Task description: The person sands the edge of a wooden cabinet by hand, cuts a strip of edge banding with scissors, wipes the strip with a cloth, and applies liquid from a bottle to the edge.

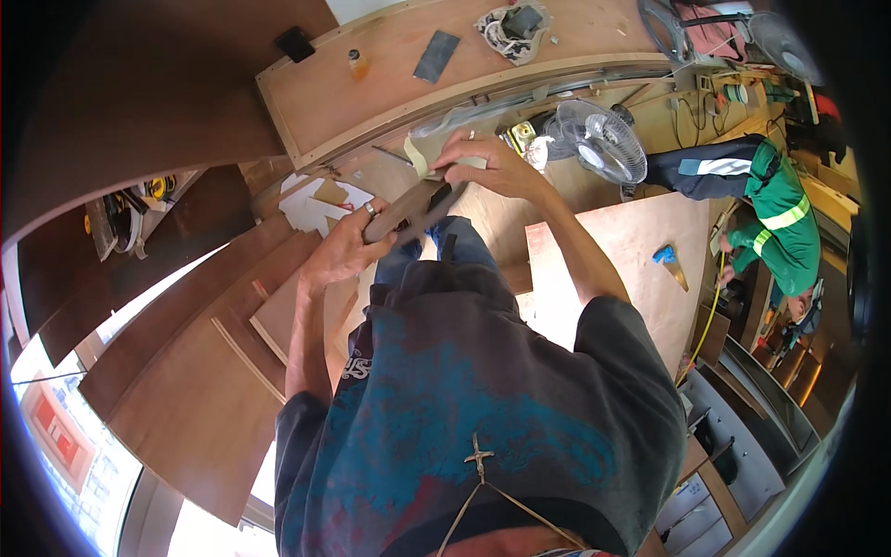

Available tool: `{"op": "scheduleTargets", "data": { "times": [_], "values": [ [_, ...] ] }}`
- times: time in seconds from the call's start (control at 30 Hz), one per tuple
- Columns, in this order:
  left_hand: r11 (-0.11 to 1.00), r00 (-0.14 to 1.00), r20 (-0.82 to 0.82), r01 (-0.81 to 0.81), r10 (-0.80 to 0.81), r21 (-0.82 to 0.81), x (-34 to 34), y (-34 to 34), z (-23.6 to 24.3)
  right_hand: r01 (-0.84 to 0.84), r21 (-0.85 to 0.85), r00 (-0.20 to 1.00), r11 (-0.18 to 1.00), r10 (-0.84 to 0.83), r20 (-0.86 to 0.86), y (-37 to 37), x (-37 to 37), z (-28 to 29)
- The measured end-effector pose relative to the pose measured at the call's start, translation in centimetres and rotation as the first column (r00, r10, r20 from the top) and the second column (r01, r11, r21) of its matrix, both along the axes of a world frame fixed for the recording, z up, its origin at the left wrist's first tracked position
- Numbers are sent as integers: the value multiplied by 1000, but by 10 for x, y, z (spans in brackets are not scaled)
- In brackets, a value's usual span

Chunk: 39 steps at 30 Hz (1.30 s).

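The left hand [345, 247] has its fingers and thumb closed around the near end of a brown piece of wood [404, 212], pinching it; a ring shows on one finger. The wood is in front of the person's body, above the legs, and slants up and to the right. The right hand [501, 172] is at the far end, thumb and fingers curled close together; I cannot tell whether its grip pinches the wood or the pale strip [415, 157] that curls up just beside the fingertips.

Beyond the hands is a long bench [320, 97] with a raised edge. A small bottle [354, 58], a dark plate [436, 56] and a patterned bag [513, 33] stand or lie on it; a black object [295, 44] is at its left edge. Paper scraps [306, 206] are left of the wood, and large boards [200, 371] lean farther left.

To the right is a fan [603, 141], with a pale panel [613, 255] below it carrying a blue-topped amber object [672, 266]. At the far right, a co-worker in a green top [789, 232] bends over, hands near a yellow line [710, 325].
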<state>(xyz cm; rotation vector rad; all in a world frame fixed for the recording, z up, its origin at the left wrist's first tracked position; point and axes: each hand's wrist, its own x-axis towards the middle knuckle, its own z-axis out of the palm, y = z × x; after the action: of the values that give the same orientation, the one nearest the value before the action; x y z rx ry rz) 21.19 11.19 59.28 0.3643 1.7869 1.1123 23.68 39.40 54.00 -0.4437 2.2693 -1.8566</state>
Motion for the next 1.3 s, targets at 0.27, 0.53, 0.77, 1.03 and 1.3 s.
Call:
{"op": "scheduleTargets", "data": {
  "times": [0.27,0.53,0.77,1.03,1.3],
  "values": [
    [989,995,8,-98,98,111,8,-35,-4,329,154,916,932,-275,-291,-58,1,3],
    [992,986,-169,7,15,125,18,-63,9,541,322,722,777,-233,-651,-86,33,44],
    [934,929,-98,-353,357,56,-6,-83,-42,681,251,713,687,-701,-14,-33,70,50],
    [470,516,115,-836,849,283,-36,-100,-149,844,-364,536,394,-613,580,8,96,-45],
    [18,197,551,-950,811,312,-94,-98,-176,882,-470,419,-12,-436,796,78,167,-183]
  ]
}}
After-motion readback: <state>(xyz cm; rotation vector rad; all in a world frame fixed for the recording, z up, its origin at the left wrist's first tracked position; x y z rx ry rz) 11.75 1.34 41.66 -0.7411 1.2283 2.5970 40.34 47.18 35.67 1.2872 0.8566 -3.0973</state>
